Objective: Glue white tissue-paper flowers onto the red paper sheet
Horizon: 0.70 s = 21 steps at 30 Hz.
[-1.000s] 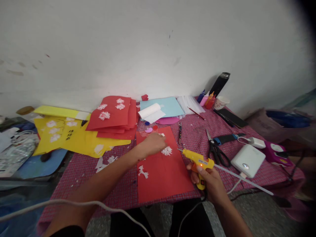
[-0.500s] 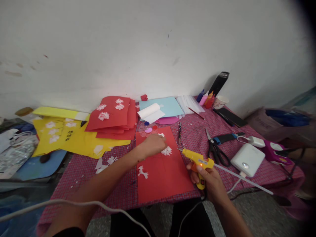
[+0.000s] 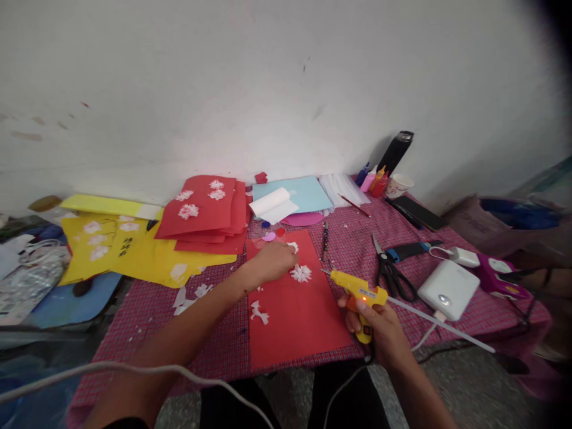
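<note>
My right hand (image 3: 386,330) is wrapped round a yellow hot glue gun (image 3: 357,286), its small light lit, its nozzle pointing left over the right edge of the red paper sheet (image 3: 295,322). A long clear glue stick (image 3: 442,325) juts out behind it. Over the upper part of the sheet, my left hand (image 3: 277,262) has its fingers curled together; what they hold, if anything, is hidden. Just beyond that hand lies a white paper flower (image 3: 293,245), partly covered. Another white paper flower (image 3: 301,273) lies to its right. Nearer me, white paper scraps (image 3: 259,313) rest on the sheet.
Red sheets (image 3: 201,208) with flowers lie over yellow paper (image 3: 152,253) at left. Black scissors (image 3: 393,274), a blue-handled cutter (image 3: 409,250) and a white power bank (image 3: 449,289) sit at right. Paint bottles (image 3: 379,182) and a black flask (image 3: 395,152) stand behind. A white cable (image 3: 134,368) crosses the front.
My left hand has shifted slightly to the left, uncovering a little more of the farther white flower. My right hand and the glue gun stay in place.
</note>
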### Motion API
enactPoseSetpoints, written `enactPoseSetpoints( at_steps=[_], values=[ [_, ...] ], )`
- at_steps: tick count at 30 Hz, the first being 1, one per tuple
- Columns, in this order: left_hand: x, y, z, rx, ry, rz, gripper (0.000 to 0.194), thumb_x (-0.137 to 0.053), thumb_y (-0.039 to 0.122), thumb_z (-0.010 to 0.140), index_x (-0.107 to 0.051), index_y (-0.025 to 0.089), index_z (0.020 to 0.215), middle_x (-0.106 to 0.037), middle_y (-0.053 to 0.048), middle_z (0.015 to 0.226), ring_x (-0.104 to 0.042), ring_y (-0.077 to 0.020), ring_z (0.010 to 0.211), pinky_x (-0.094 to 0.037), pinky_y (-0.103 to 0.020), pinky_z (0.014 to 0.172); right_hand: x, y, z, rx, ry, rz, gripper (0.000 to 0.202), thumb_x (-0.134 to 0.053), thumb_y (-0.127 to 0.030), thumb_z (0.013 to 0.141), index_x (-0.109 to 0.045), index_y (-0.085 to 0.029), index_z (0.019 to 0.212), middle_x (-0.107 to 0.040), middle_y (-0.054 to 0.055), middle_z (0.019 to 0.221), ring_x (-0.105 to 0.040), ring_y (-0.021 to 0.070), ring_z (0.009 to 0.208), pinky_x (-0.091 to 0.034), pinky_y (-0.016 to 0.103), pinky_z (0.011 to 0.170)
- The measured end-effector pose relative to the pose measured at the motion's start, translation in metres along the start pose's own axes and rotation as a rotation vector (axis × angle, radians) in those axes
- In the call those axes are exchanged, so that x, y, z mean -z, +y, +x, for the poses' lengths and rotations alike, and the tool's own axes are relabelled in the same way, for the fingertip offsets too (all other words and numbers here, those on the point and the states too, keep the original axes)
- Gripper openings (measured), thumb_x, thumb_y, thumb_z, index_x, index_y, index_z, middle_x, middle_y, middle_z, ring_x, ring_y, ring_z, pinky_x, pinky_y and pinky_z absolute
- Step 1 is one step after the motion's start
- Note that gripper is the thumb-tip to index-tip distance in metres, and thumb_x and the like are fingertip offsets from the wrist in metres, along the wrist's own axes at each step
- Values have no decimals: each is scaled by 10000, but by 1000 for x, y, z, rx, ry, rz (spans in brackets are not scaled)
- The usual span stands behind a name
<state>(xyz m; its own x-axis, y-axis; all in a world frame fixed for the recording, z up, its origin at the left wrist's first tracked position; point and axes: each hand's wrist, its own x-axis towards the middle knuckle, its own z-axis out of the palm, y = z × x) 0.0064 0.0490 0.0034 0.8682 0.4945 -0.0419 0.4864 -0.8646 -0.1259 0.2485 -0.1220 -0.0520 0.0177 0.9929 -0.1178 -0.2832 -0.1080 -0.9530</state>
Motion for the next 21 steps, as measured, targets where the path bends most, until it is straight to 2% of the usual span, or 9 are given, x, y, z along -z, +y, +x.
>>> enactPoseSetpoints(
  at_steps=[8, 21],
  values=[
    [-10, 2, 2, -34, 21, -64, 132, -574, 71, 845, -676, 152, 865, -704, -94, 890, -677, -222, 807, -480, -305, 653, 4, 4, 0, -20, -4, -7, 329, -591, -457, 949, -688, -153, 1029, -524, 0, 562, -454, 154, 514, -302, 297, 505],
    [-13, 2, 1, -39, 23, -76, 132, -572, 89, 861, -686, 156, 858, -696, -82, 831, -671, -219, 766, -481, -304, 643, 2, 2, 0, -32, 6, 6, 340, -619, -481, 924, -686, -157, 1005, -513, -4, 554, -450, 154, 506, -301, 290, 485]
  ],
)
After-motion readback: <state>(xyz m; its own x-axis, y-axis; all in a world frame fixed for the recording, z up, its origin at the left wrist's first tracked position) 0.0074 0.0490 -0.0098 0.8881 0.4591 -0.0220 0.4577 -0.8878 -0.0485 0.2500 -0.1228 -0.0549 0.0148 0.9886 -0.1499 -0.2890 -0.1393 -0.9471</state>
